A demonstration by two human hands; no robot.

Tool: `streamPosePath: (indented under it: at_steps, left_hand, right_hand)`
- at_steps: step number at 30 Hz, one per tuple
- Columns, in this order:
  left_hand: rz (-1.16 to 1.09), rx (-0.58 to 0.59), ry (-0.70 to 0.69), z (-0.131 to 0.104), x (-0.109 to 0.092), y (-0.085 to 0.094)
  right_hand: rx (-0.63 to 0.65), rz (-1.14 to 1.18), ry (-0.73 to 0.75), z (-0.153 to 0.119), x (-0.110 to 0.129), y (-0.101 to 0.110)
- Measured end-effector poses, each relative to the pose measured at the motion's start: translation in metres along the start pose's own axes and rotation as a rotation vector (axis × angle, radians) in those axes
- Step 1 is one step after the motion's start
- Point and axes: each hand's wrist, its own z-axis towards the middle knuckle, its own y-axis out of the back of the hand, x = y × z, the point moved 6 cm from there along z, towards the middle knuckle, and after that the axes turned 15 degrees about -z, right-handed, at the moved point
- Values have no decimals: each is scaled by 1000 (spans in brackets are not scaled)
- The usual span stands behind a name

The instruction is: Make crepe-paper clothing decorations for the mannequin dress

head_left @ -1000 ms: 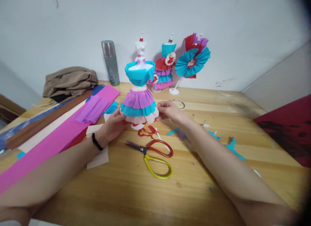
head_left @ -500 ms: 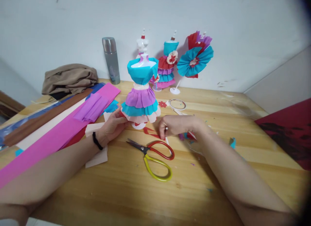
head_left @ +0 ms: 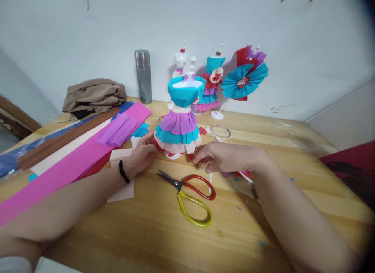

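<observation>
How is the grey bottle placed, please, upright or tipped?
Upright: the bottle stands on its base on the table, silver cap on top.

Craft workspace, scissors (head_left: pixel 178 184) and mannequins (head_left: pixel 188 82)

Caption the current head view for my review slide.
Left hand and right hand at the hem of a ruffled dress on a small mannequin, scissors lying in front.

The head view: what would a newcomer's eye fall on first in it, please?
Probably the ruffled turquoise, purple and pale pink dress in the centre, on its white dress form, between the left hand and right hand. Next, the large pleated turquoise rosette behind it to the right, near the wall. Then the scissors in front, with one red and one yellow handle.
</observation>
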Motion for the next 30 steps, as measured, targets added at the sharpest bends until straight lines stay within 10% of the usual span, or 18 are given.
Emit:
streamPosePath:
  at_steps: [9, 30]
  left_hand:
    - [-64, 5, 41, 1, -1, 3]
    - [-76, -39, 102, 7, 7, 12]
  right_hand:
    - [110, -37, -213, -4, -11, -1]
    - [-116, -164, -305, 19, 7, -2]
